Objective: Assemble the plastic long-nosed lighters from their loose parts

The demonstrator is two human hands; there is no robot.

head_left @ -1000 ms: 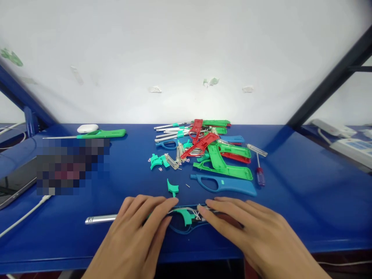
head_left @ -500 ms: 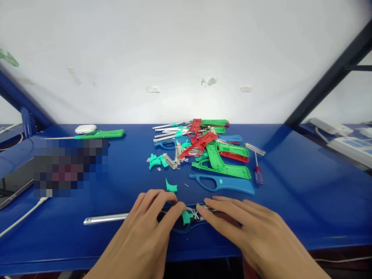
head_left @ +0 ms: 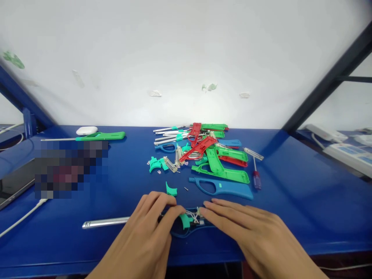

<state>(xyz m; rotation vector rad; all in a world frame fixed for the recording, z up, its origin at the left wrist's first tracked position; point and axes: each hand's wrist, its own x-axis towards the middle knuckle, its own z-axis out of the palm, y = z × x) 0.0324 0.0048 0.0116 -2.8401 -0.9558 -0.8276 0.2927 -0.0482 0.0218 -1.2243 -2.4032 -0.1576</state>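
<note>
A long-nosed lighter lies across the front of the table, its blue half-shell (head_left: 186, 233) open and its metal barrel (head_left: 106, 222) pointing left. Inside the shell sit a green trigger (head_left: 185, 221) and thin white wires (head_left: 192, 214). My left hand (head_left: 152, 223) is closed over the lighter where barrel and shell meet, thumb and forefinger at the trigger. Over the handle end, my right hand (head_left: 247, 224) grips with its fingers together, fingertips beside the wires; it hides most of that end. A loose green trigger (head_left: 171, 190) lies just beyond my left fingers.
Behind are a blue handle shell (head_left: 232, 188), green shells (head_left: 229, 173), red shells (head_left: 200, 149), clear fuel tanks (head_left: 170, 164) and metal barrels (head_left: 170, 139). A screwdriver (head_left: 257, 180) lies right. Left are a green lighter (head_left: 107, 136), a white case (head_left: 86, 131) and a phone (head_left: 17, 186).
The view has tilted slightly. My right fingertips have shifted a little right along the handle, showing more of the wires. My left hand keeps its hold.
</note>
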